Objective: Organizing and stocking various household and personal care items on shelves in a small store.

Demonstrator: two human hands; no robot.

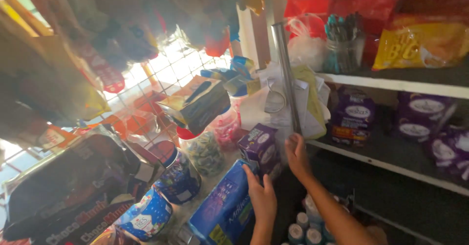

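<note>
Cramped shop counter. Left hand (261,196) flat, fingers together, pressing blue pack (224,208) lying beside jars. Right hand (296,154) curls round purple box (260,149) standing against metal post (287,74). Tip imo: steady pack, lift box straight, jars (205,152) close.

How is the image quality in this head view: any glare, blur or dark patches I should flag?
Head view: strong backlight through the window grille blows out the upper left and hazes the hanging packets; the whole frame is soft with motion blur, including the left hand and right hand near the purple box; the lower right under the shelf falls into deep shadow.
</note>
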